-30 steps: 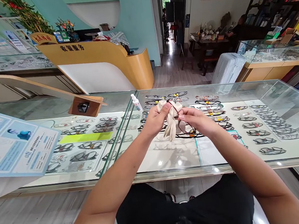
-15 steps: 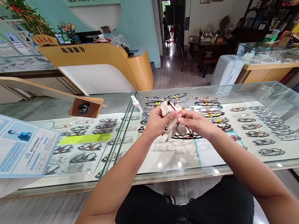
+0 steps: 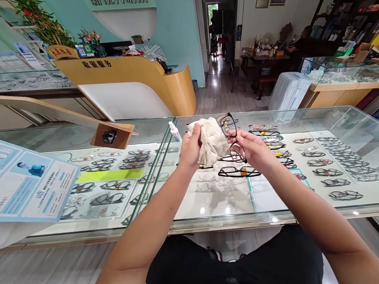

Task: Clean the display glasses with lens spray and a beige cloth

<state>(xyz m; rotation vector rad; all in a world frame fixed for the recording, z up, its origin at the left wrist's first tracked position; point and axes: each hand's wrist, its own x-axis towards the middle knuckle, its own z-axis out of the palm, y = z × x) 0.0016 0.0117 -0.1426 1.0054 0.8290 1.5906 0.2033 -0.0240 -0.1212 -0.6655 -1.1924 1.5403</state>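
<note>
A cream cloth [image 3: 212, 142] hangs loosely spread in my left hand [image 3: 191, 150], whose thumb presses on its left part. My right hand [image 3: 251, 149] pinches a pair of dark-framed glasses [image 3: 229, 126] just right of the cloth, with the lenses tilted upright. Below them, a black pair with an orange mark [image 3: 239, 172] lies over the glass counter. A small white spray bottle [image 3: 175, 132] stands behind and to the left of my left hand.
Rows of glasses [image 3: 336, 182] fill the glass display counter [image 3: 215, 224]. A blue-and-white printed board [image 3: 24, 177] stands at the left, near a wooden holder [image 3: 110, 136]. Beyond are a yellow-and-white reception desk [image 3: 178, 86] and a wrapped silver case [image 3: 289, 93].
My hands have moved apart. The cloth, bunched around the glasses before, is now opened out in my left hand, and the glasses are raised beside it in my right.
</note>
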